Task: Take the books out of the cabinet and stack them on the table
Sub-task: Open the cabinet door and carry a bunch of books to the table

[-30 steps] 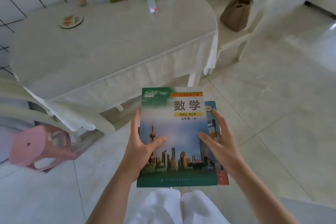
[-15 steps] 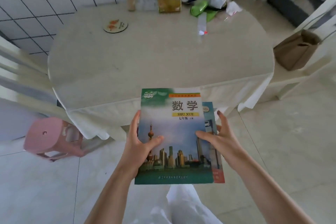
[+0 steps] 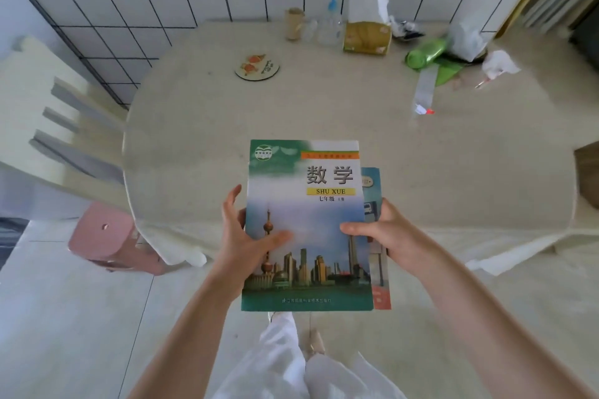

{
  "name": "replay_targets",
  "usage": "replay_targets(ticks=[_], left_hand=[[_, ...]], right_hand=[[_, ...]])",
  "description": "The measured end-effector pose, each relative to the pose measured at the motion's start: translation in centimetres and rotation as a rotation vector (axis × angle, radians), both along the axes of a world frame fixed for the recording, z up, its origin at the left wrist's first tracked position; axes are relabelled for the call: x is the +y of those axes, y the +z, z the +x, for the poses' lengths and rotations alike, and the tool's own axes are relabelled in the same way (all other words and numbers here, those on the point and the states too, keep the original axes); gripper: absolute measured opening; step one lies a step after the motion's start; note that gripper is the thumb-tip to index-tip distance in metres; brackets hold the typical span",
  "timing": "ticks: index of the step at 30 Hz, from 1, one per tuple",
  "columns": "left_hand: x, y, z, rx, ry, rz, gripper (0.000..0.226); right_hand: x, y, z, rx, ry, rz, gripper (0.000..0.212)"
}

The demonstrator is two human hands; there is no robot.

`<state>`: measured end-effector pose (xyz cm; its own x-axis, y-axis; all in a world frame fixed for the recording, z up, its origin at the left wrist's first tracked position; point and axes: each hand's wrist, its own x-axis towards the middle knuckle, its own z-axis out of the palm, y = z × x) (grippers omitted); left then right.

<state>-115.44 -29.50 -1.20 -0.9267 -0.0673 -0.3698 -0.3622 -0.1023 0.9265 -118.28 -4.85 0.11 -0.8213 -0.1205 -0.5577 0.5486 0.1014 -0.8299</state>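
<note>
We hold a green-and-white maths textbook with a city skyline cover [image 3: 308,227] above the near edge of the cream-clothed table [image 3: 324,113]. Our left hand [image 3: 241,236] and right hand [image 3: 384,232] grip its sides, thumbs on top. A second blue-and-orange book [image 3: 377,236] lies beneath it.

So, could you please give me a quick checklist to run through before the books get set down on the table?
1. Left hand holds the books: ok, thumb on the cover of the maths book, fingers spread along its left edge.
2. Right hand holds the books: ok, thumb on top, fingers underneath.
3. Books squared up: not ok, the second book sticks out to the right beneath the top one.
4. Bare space on the table near the front edge: ok.
5. Clutter out of the way: ok, the coaster and tissue box sit towards the far side.
6. Number of books held: cannot tell beyond two.
</note>
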Motion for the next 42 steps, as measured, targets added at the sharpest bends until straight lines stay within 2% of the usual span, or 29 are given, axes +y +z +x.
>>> replay_targets(ticks=[4, 8, 9, 12, 18, 23, 27, 29, 33, 35, 38, 39, 42], left_hand=[[-1.1, -0.9, -5.5, -0.137, 0.079, 0.099, 0.069], [-3.1, -1.5, -11.5, -0.152, -0.046, 0.018, 0.043], [-3.7, -1.6, -13.0, -0.142, -0.086, -0.004, 0.042], [-5.4, -1.6, -17.2, -0.088, -0.167, -0.063, 0.064], [-6.6, -2.8, -21.8, 0.069, -0.177, -0.128, 0.052], [-6.5, -4.4, -22.2, 0.202, -0.145, -0.216, 0.067], [-5.3, -5.7, -21.1, 0.163, -0.105, -0.241, 0.061], [-4.5, -5.9, -20.8, 0.156, -0.131, -0.225, 0.061], [-3.4, -6.1, -20.3, 0.196, -0.218, -0.201, 0.084], [-3.3, -6.6, -20.1, 0.228, -0.258, -0.209, 0.096], [-3.6, -6.8, -20.3, 0.281, -0.289, -0.262, 0.099], [-3.8, -6.9, -20.7, 0.300, -0.295, -0.293, 0.098], [-4.4, -7.2, -21.1, 0.304, -0.352, -0.368, 0.086]], right_hand=[[-0.7, 0.2, -5.5, 0.029, 0.013, 0.004, 0.060], [-2.0, -0.6, -11.0, 0.057, 0.014, 0.050, 0.079], [-2.3, -0.8, -12.3, 0.071, 0.011, 0.060, 0.082], [-3.3, -1.5, -15.4, 0.105, 0.004, 0.071, 0.084], [-4.6, -3.8, -19.0, 0.248, -0.081, 0.179, 0.071], [-4.8, -5.4, -18.9, 0.321, -0.074, 0.284, 0.062], [-3.7, -6.8, -18.6, 0.296, -0.041, 0.294, 0.067], [-2.7, -7.1, -18.2, 0.211, -0.011, 0.241, 0.071], [-1.6, -6.4, -17.8, 0.082, 0.146, 0.220, 0.087], [-1.6, -6.5, -17.9, 0.050, 0.133, 0.191, 0.086], [-1.7, -6.3, -18.2, 0.090, 0.186, 0.216, 0.070], [-1.6, -6.4, -18.5, 0.145, 0.194, 0.208, 0.071], [-0.8, -6.2, -18.8, 0.202, 0.185, 0.229, 0.096]])
